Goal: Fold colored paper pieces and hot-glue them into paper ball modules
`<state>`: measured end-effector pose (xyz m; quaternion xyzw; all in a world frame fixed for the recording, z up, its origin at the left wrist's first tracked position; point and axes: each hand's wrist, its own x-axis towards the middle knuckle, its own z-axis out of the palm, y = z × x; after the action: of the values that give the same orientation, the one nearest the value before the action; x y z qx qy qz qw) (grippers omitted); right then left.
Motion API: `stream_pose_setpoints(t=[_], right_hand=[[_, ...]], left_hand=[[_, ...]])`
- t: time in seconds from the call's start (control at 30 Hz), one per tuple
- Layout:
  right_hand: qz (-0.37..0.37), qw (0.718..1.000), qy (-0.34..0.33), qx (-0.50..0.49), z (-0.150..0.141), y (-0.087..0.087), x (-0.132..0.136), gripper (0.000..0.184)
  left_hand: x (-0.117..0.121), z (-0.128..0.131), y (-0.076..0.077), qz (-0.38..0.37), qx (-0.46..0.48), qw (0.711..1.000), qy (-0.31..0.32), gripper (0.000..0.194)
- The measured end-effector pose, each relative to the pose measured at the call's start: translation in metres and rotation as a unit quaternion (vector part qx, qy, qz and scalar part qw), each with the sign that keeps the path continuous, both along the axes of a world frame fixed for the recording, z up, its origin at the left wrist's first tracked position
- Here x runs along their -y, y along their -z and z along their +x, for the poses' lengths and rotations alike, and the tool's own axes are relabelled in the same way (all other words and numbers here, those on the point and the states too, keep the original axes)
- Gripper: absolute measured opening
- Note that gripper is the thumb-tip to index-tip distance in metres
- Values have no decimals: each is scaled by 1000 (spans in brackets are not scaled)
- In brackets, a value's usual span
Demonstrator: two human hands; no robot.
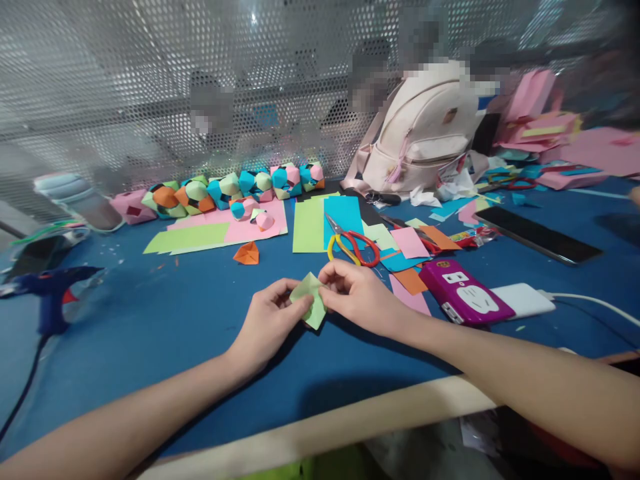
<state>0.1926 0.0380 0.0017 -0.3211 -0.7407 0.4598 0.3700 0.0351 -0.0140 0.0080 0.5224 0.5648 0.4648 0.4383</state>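
Observation:
A small piece of pale green folded paper (311, 301) is held above the blue table between my two hands. My left hand (273, 313) grips its left side, with the thumb lying flat across the front. At the upper right edge, my right hand (357, 293) pinches the paper between thumb and fingers. Beyond them lies an orange folded paper piece (247, 253). Scissors with red and yellow handles (353, 248) rest on blue and green paper sheets (308, 227), just past my right hand.
Folded paper balls (227, 190) line the back by a perforated metal screen. A glue gun (55, 293) and a bottle (80, 200) are at left. To the right are a backpack (425, 133), paper scraps, a phone (537, 233) and a purple case (465, 292) with a white charger.

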Motion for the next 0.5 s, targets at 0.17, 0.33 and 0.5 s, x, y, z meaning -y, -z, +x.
stream_pose_setpoints(t=[0.17,0.33,0.5], right_hand=[[-19,1000,16,-3,0,2,-1,6],[-3,1000,-4,7,1,0,2,5],[80,997,12,15,1,-1,2,6]], left_hand=[[1,2,1,-18,21,1000,6,24],[0,3,2,-13,14,1000,-21,15],[0,2,1,-42,53,998,4,14]])
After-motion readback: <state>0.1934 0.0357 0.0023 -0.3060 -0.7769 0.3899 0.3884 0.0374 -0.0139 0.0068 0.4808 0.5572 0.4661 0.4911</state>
